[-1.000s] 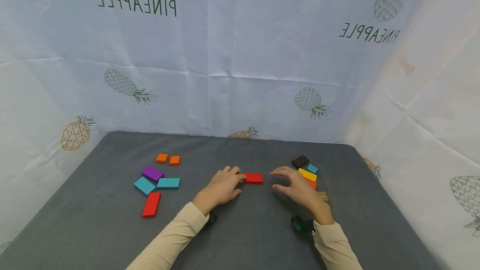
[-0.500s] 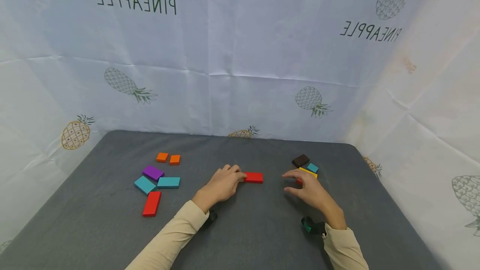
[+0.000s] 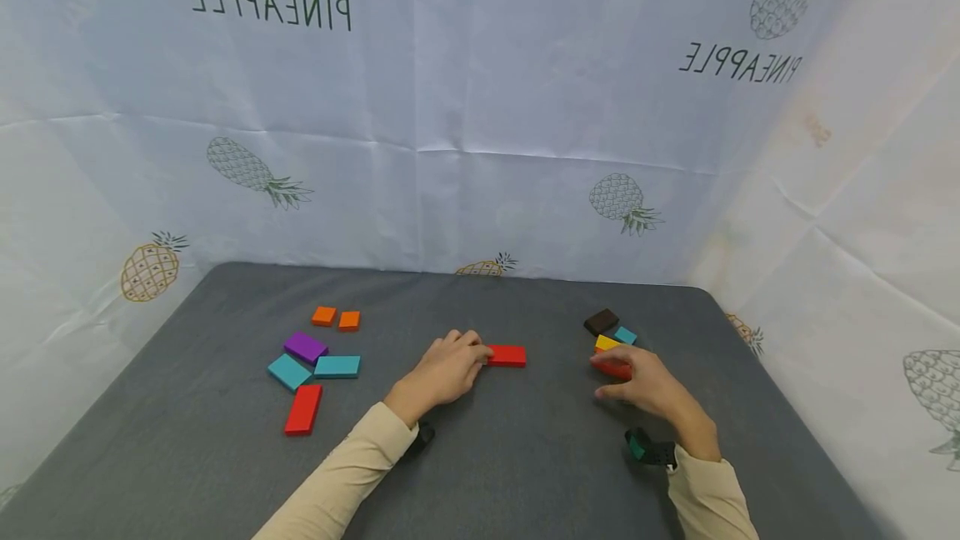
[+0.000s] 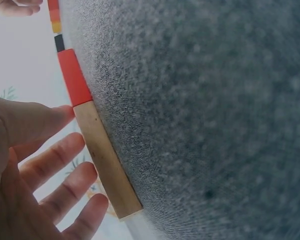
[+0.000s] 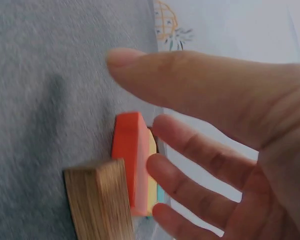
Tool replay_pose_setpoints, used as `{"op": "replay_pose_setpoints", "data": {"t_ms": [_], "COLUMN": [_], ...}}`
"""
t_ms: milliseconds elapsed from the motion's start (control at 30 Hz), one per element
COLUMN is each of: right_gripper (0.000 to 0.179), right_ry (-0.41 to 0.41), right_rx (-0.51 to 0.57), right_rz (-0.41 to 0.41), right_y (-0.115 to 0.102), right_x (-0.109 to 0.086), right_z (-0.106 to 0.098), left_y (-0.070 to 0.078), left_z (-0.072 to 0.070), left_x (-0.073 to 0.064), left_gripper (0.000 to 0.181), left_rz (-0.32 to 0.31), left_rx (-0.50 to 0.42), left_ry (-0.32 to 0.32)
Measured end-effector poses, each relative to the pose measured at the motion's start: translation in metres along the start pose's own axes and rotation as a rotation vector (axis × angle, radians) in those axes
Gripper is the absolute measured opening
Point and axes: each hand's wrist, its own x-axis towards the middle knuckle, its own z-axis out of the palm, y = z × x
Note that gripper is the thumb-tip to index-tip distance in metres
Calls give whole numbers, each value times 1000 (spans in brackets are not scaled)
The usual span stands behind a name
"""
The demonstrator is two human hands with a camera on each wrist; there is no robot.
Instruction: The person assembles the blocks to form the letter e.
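Observation:
My left hand (image 3: 441, 371) rests at a wooden block (image 4: 107, 160), its fingertips right along the block's upper edge. A red block (image 3: 507, 356) lies end to end with that wooden block, which the hand hides in the head view. At the right, my right hand (image 3: 654, 386) reaches over a group of blocks, thumb and fingers apart with nothing between them. Below its fingers are a red-orange block (image 5: 127, 150) and a yellow block (image 3: 606, 343). Another wooden block (image 5: 100, 200) shows near them in the right wrist view.
A dark brown block (image 3: 601, 322) and a small teal block (image 3: 625, 336) lie behind the right hand. On the left of the grey table (image 3: 495, 473) are two orange blocks (image 3: 324, 317), a purple block (image 3: 306, 347), two teal blocks (image 3: 337, 367) and a red block (image 3: 303, 409).
My right hand has moved to the right, away from the middle red block and over the group of blocks. My left hand has stayed in place.

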Motion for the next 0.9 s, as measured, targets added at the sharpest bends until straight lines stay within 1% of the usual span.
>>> {"op": "replay_pose_setpoints", "data": {"t_ms": [133,267,433,567,767,900], "right_gripper": [54,54,49,46,37,35], "right_ry": [-25,-38,-49,-53,-67,-85], "right_rx": [11,0,-7,-13,-38,-32], "right_rz": [16,16,31,60,60,68], "right_y": [5,8,14,18,25,29], "right_x": [-4,-6,-10,-12,-13,-12], "right_z": [-5,-9,-13,-15,-17,-18], "left_y": [0,0,0,-1,-1,0], "left_z": [0,0,0,1,0,0], "left_x": [0,0,0,0,0,0], "left_gripper": [27,27,27,27,28,27], "left_rz": [5,10,11,10,7,16], "left_rx": [-2,-3,-4,-6,-3,-4], "left_ry": [6,8,5,0,-6,7]}}
